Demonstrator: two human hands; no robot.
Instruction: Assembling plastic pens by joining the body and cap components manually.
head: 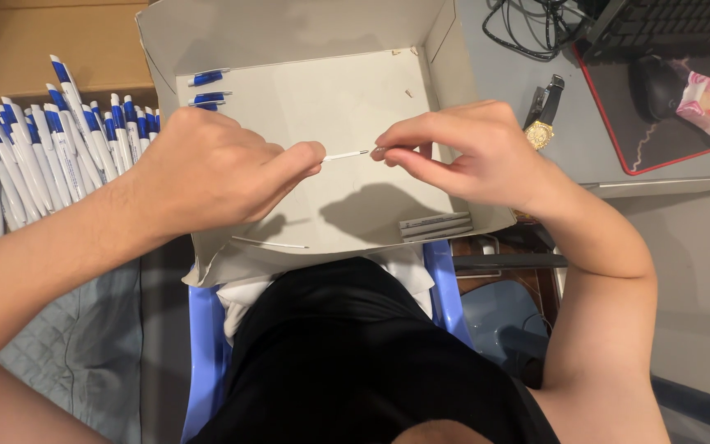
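Sitting at the middle of the view, a shallow cardboard box (306,107) takes up most of the space, with a heap of white and blue pens (43,156) at nine o'clock and a wristwatch (542,115) at two o'clock. Three blue pen caps (207,89) lie in the box at about eleven o'clock, some grey pen parts (435,224) at its five o'clock corner, and a spare thin refill (269,243) near its front edge at seven o'clock.

Over the box, the left hand (207,168) is closed, thumb and forefinger pinching one end of a thin white refill (345,154). The right hand (474,152) is closed too, its fingertips pinched on a tiny part at the refill's metal tip; I cannot tell whether that part is a spring.

It looks like a pen-assembly step, a small piece being fitted onto the refill tip. The next move would call for a steady line-up of both ends and a gentle push along the refill, not sideways, since it could bend.
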